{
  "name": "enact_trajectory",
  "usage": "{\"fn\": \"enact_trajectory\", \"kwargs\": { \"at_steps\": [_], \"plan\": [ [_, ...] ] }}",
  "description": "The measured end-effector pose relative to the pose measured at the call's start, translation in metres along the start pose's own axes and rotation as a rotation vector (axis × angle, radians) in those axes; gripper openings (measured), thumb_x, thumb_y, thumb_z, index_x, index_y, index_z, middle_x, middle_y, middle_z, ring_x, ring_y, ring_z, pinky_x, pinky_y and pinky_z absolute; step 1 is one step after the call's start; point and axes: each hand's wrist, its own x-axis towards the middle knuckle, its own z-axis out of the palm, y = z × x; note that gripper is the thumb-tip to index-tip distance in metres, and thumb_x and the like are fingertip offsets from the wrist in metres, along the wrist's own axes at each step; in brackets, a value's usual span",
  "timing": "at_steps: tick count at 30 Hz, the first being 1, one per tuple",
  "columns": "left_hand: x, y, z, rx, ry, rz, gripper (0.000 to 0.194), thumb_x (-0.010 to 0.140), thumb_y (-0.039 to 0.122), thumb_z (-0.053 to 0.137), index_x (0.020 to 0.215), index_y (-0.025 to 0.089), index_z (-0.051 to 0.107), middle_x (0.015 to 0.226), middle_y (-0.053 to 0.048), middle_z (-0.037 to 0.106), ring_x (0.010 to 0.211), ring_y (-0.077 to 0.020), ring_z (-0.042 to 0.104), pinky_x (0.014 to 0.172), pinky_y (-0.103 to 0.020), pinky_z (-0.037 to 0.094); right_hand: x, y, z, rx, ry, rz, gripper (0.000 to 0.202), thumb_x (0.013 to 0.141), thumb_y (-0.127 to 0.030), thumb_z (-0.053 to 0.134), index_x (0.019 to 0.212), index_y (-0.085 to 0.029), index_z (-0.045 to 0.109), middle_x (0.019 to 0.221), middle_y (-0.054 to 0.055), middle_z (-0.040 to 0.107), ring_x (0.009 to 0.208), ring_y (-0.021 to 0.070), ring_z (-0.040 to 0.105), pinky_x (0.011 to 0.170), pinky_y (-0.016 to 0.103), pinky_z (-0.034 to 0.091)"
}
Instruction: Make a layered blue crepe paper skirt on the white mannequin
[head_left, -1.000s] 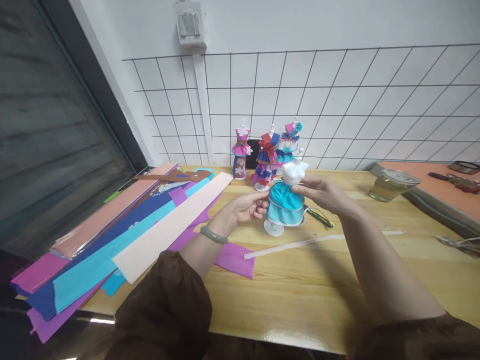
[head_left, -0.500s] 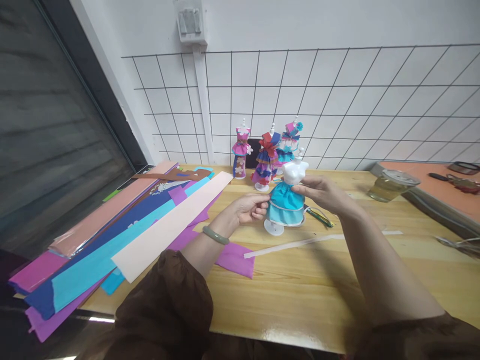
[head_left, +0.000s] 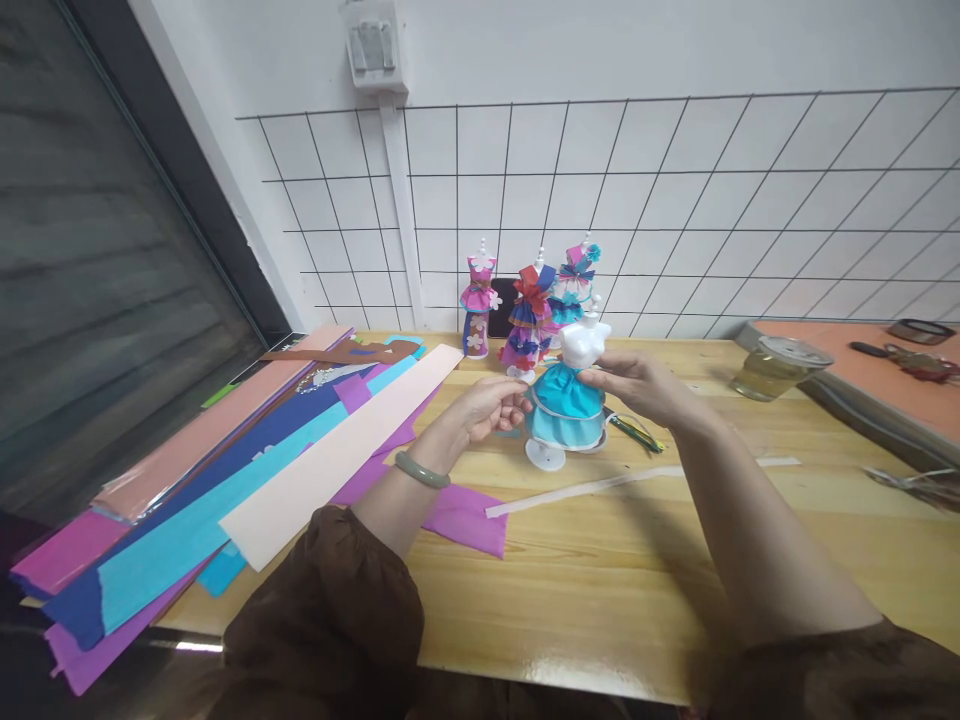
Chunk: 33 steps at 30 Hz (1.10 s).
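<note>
One wooden table against a white, black-lined wall.

Worktable: stands before the wall, which carries a switch box above its left part.
Mannequin: upright near the table's middle; left hand at its left, right hand at its right.
Dressed figures: three, grouped behind the mannequin.
Sheets: overlapping along the left side, near ends past the table edge.
Strip: before the mannequin, left end on a sheet.
Tool: right of the mannequin, partly behind its skirt; type cannot be confirmed.
Lidded cup: right of the right hand, near a mat at far right.
</note>
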Motion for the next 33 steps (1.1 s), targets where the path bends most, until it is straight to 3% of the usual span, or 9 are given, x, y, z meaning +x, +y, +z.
{"fn": "enact_trajectory", "kwargs": {
  "at_steps": [3, 6, 10, 16, 26, 33],
  "plan": [
    [-0.001, 0.001, -0.001, -0.029, -0.054, 0.029, 0.019, 0.078, 0.028, 0.062, 0.088, 0.013, 0.057, 0.074, -0.003, 0.059, 0.051, -0.0060, 0.054, 0.040, -0.015, 0.034, 0.000, 0.000, 0.000, -0.028, 0.014, 0.001, 0.039, 0.070, -0.056, 0.065, 0.093, -0.026, 0.074, 0.092, 0.002, 0.072, 0.086, 0.0261, 0.065, 0.077, 0.037, 0.052],
    [-0.001, 0.000, -0.004, -0.101, -0.138, 0.042, 0.027, 0.073, 0.019, 0.069, 0.097, 0.014, 0.059, 0.077, -0.002, 0.059, 0.056, -0.0054, 0.056, 0.044, -0.015, 0.038, 0.001, 0.001, 0.000, -0.006, 0.012, 0.007, 0.037, 0.071, -0.054, 0.065, 0.095, -0.027, 0.073, 0.095, 0.001, 0.072, 0.090, 0.0265, 0.065, 0.080, 0.037, 0.052],
    [0.001, -0.002, -0.011, -0.190, -0.183, -0.002, 0.041, 0.070, 0.008, 0.069, 0.108, 0.017, 0.057, 0.073, 0.001, 0.056, 0.057, -0.0036, 0.054, 0.045, -0.011, 0.037, 0.002, 0.004, -0.001, 0.026, -0.006, 0.028, 0.036, 0.072, -0.052, 0.066, 0.099, -0.029, 0.072, 0.097, -0.001, 0.072, 0.093, 0.0265, 0.064, 0.082, 0.037, 0.051],
    [0.002, -0.006, -0.016, -0.303, -0.249, -0.012, 0.045, 0.071, 0.004, 0.064, 0.113, 0.018, 0.055, 0.074, 0.001, 0.055, 0.058, -0.0036, 0.055, 0.043, -0.009, 0.036, 0.002, 0.006, -0.001, 0.027, 0.004, 0.034, 0.038, 0.071, -0.053, 0.066, 0.101, -0.030, 0.072, 0.100, -0.001, 0.071, 0.095, 0.0279, 0.063, 0.081, 0.037, 0.052],
    [0.005, -0.013, -0.016, -0.358, -0.261, 0.018, 0.047, 0.071, 0.002, 0.059, 0.114, 0.019, 0.054, 0.072, 0.002, 0.054, 0.057, -0.0032, 0.054, 0.043, -0.008, 0.037, 0.002, 0.006, 0.000, 0.012, 0.014, 0.008, 0.036, 0.072, -0.051, 0.066, 0.099, -0.029, 0.072, 0.100, 0.000, 0.071, 0.095, 0.0267, 0.064, 0.082, 0.036, 0.051],
    [0.006, -0.014, -0.018, -0.160, -0.205, 0.020, 0.052, 0.067, 0.006, 0.060, 0.117, 0.020, 0.050, 0.076, 0.001, 0.058, 0.057, -0.0062, 0.056, 0.044, -0.013, 0.038, 0.002, 0.005, 0.001, 0.028, 0.018, 0.016, 0.039, 0.071, -0.054, 0.066, 0.100, -0.028, 0.072, 0.098, 0.002, 0.072, 0.093, 0.0274, 0.065, 0.081, 0.038, 0.052]
  ]
}}
